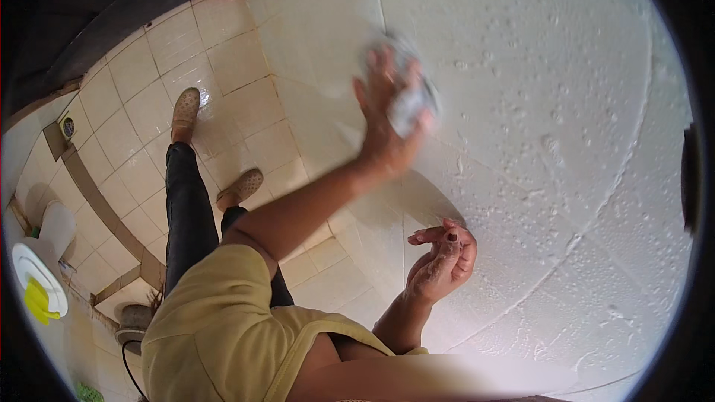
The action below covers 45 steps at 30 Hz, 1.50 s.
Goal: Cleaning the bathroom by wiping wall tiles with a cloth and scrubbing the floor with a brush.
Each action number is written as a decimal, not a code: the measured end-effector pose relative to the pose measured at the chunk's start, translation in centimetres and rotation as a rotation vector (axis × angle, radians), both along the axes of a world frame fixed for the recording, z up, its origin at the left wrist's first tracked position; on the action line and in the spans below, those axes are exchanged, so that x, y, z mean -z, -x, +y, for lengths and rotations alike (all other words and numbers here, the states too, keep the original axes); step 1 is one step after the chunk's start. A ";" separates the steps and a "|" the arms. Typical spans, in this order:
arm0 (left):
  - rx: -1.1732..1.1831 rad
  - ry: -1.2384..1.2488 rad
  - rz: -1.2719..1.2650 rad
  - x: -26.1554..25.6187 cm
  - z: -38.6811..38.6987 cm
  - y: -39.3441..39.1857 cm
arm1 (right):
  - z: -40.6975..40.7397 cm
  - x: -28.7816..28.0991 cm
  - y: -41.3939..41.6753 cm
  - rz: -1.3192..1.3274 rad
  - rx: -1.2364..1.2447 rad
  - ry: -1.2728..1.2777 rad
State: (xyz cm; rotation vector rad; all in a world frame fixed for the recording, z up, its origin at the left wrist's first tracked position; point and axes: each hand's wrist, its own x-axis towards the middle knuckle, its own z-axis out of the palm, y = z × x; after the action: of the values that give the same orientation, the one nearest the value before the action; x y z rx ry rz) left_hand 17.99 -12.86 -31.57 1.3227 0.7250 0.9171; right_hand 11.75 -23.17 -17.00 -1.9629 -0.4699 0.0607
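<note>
My left hand (pixel 391 106) is pressed against the wet, tiled wall (pixel 530 139), its fingers spread over a blurred white-and-grey pad or cloth (pixel 410 100). The wall bears drops and streaks of what looks like suds. Lower and to the right, my right hand (pixel 444 262) is held close to the wall with its fingers curled in, and wet foam is on its skin. Nothing shows in its grasp, though its palm is partly hidden.
Pale floor tiles (pixel 134 67), wet in places, lie under my feet. A raised tiled ledge (pixel 98 195) separates off a white toilet (pixel 39 268) with a yellow-green item (pixel 39 298) on it. A floor drain (pixel 67 126) and a grey bucket-like container (pixel 134 318) are at the left.
</note>
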 end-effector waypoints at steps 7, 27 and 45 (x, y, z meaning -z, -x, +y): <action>-0.054 1.079 -0.032 21.3 2.3 -1.3 | -3.3 2.9 3.0 0.243 0.079 0.019; -0.008 1.399 -0.093 18.0 -3.4 1.0 | -7.1 2.7 4.3 0.260 0.167 -0.013; 0.131 1.286 0.093 0.7 -4.2 2.6 | -6.1 -0.8 4.9 0.468 0.284 -0.048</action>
State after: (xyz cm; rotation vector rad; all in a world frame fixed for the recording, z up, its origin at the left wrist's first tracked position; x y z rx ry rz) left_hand 15.43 -17.06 -32.29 0.2472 1.0177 0.1393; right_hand 6.87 -29.22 -16.23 -1.8727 0.1123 0.3162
